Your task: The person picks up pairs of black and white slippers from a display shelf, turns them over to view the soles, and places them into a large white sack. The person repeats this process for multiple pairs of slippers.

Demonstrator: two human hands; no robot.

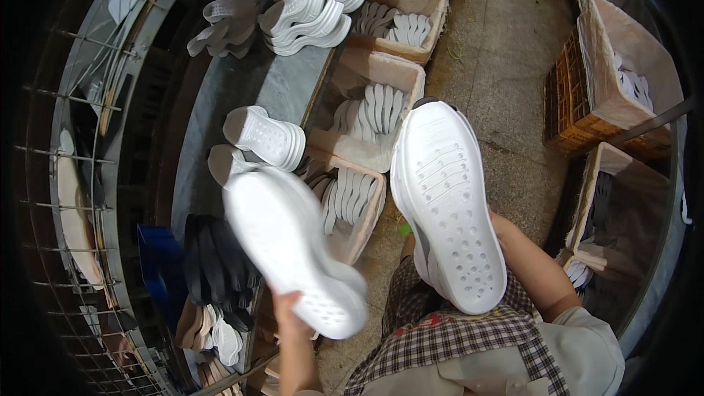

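Note:
My left hand [286, 311] grips a white shoe sole [282, 231] by its lower left edge. That sole is tilted and smeared by motion. To the right, a white shoe sole [447, 191] with rows of small round hollows is held up in front of my right forearm [539, 268]. A second white edge shows along its left side, so more than one sole may be stacked there. The fingers of my right hand are hidden behind it. A small pile of white soles [268, 139] lies on the grey bench [286, 88], just beyond my left hand's sole.
Taller stacks of white soles [308, 18] stand farther along the bench. Cloth-lined crates [411, 77] of soles line its right side. Across the aisle floor [484, 51], more lined crates [623, 29] stand. Black soles [213, 257] lie near a blue bin [160, 264]. Wire mesh [73, 154] edges the left.

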